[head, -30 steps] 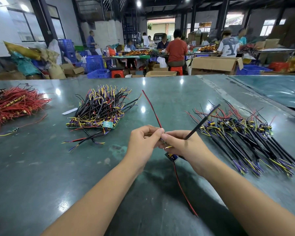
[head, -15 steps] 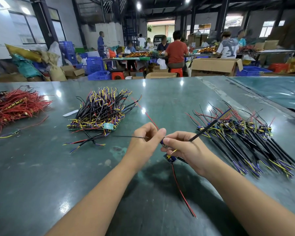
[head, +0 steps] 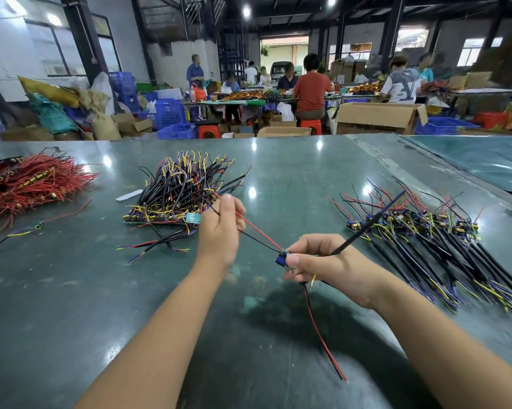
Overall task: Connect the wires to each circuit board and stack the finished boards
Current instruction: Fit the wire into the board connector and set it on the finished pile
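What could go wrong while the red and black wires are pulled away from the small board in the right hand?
1. The left hand pulls the thin red wire and black wire taut from the small blue circuit board; a hard tug might tear the joints.
2. The right hand only pinches the board, so it could slip.
3. The long hanging red-and-black lead may snag.

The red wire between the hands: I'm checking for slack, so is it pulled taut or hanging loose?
Taut. The red wire runs in a straight line from the left hand to the small board held by the right hand.
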A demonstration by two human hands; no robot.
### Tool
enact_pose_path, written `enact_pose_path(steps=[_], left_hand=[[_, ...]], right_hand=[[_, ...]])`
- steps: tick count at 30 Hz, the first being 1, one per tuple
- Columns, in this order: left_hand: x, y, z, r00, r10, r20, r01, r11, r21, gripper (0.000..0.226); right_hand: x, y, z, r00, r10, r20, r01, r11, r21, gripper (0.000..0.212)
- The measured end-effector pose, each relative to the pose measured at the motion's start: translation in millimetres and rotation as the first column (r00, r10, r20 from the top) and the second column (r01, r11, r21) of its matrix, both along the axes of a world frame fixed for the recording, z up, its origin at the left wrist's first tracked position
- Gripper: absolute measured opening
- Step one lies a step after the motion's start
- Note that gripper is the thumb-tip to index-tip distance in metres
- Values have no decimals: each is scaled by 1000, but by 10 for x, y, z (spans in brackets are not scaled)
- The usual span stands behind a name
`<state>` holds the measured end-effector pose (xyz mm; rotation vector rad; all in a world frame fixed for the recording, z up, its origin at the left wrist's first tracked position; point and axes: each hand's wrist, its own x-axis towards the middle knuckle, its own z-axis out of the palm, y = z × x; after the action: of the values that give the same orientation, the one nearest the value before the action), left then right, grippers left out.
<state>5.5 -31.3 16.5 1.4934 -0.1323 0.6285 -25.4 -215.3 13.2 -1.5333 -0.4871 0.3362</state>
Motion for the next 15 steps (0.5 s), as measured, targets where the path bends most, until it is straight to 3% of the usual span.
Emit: enact_pose_path(steps=[6, 8, 11, 15], left_hand=[[35, 1, 2, 998, 63, -11, -64, 978, -201, 42], [20, 14, 3, 999, 15, -37, -24, 966, -258, 40], [-44, 34, -18, 949, -292, -115, 251, 927, -280, 39], [-124, -97, -124, 805, -522, -282, 539, 842, -23, 25]], right_hand=[[-21, 28, 6, 998, 68, 18, -68, 998, 1, 9], [-34, 42, -4, 997, 64, 43, -63, 998, -17, 5], [-8, 21, -20, 996, -49, 69, 49, 999, 10, 6], [77, -38, -20, 972, -196, 131, 197, 980, 6, 8]])
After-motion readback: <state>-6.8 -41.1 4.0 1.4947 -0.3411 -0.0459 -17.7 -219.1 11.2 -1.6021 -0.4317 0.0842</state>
